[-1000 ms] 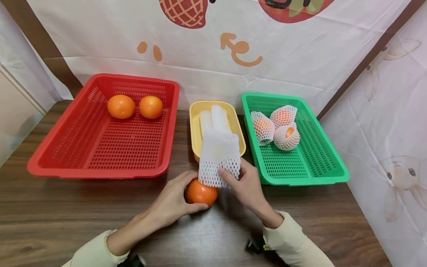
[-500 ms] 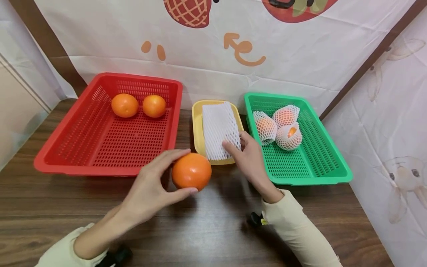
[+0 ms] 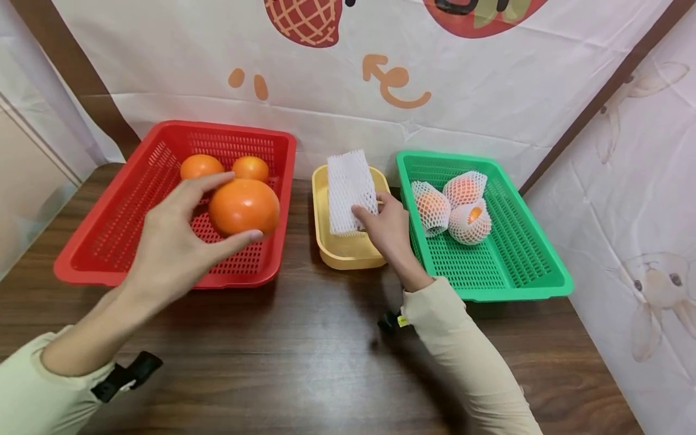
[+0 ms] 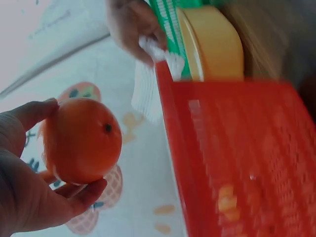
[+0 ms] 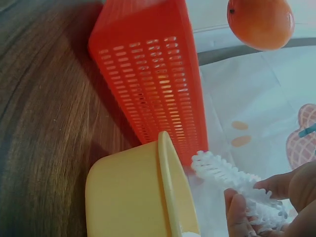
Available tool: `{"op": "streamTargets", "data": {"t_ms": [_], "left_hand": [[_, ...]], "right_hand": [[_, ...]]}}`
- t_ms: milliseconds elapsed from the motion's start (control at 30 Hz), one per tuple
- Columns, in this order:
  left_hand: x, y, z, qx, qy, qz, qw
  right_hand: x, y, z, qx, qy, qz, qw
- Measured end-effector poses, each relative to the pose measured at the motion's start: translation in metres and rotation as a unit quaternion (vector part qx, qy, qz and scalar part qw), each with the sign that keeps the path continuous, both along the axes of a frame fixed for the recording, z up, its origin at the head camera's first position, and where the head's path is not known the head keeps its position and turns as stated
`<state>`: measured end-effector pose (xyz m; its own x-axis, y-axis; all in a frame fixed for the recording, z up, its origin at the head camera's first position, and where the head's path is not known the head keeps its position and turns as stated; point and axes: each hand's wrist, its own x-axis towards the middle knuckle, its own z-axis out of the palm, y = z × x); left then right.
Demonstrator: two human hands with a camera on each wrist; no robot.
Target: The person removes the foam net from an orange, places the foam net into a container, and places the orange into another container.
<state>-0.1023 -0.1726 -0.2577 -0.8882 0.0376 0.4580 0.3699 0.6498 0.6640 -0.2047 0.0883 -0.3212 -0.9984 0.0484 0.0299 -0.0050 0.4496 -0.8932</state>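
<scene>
Fingers and thumb of the left hand [image 3: 168, 241] are curled around an orange [image 3: 244, 207], which is held in the air above the red basket [image 3: 109, 241], in front of two more oranges [image 3: 224, 167] lying in it. A white foam net [image 3: 348, 190] is pinched by the right hand [image 3: 386, 226] over the yellow tray [image 3: 342, 257]. Three netted fruits [image 3: 451, 208] are gathered in the green basket [image 3: 505, 266] on the wooden table [image 3: 304, 362].

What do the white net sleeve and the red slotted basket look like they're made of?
The white mesh net sleeve pinched by the right hand looks like soft matte foam: puffy strands, limp shape. The red slotted rectangular basket looks like rigid moulded plastic with a slight sheen and even slots.
</scene>
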Motion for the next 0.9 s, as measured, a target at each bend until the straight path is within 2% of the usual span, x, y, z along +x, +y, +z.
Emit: {"op": "streamTargets", "data": {"t_ms": [133, 233, 433, 633, 900], "left_hand": [[-0.014, -0.016, 0.007, -0.003, -0.047, 0.037, 0.9982], [-0.026, -0.029, 0.011, -0.007, -0.079, 0.056, 0.9953], [-0.051, -0.049, 0.014, -0.01, -0.128, 0.069, 0.9893], [-0.073, -0.062, 0.009, -0.03, -0.171, 0.089, 0.9808], [-0.097, -0.082, -0.006, -0.066, -0.22, 0.109, 0.9672]], "right_hand": [[-0.008, -0.007, -0.003, 0.043, -0.032, -0.001, 0.999], [-0.013, -0.012, -0.006, 0.078, -0.036, 0.003, 0.996], [-0.023, -0.022, -0.01, 0.132, -0.037, 0.015, 0.99], [-0.031, -0.03, -0.015, 0.166, -0.051, 0.031, 0.984], [-0.036, -0.035, -0.026, 0.204, -0.047, 0.026, 0.978]]}}
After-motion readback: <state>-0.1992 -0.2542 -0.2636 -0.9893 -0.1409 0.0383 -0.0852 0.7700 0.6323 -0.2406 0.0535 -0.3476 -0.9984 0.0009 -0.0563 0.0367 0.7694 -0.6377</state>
